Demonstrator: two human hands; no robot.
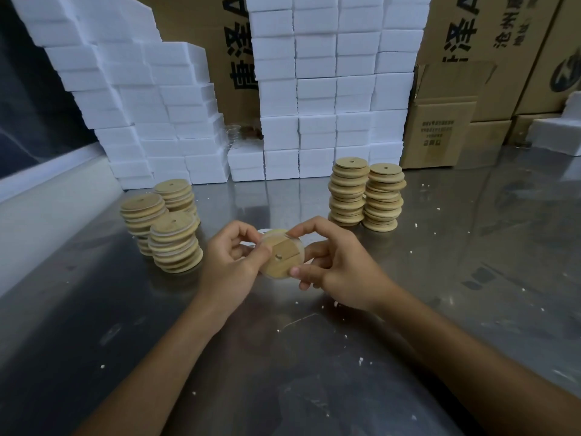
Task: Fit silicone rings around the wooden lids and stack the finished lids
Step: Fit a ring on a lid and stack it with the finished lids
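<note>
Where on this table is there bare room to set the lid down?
Bare steel lies between the left lid stacks and the right lid stacks, beyond the hands holding the lid. The table is also free right of those stacks. It is crowded along the foam blocks at the back.

White foam blocks [317, 89] standing stacked in tall columns along back of metal table [471, 262]. Brown cardboard boxes [490, 42] with dark printed characters rising behind blocks. Smaller cardboard box [440, 133] sitting at right, flap lifting open. White crumbs [361, 360] lying scattered over tabletop. Glass jars [240, 133] showing dimly in gap between foam stacks.
</note>
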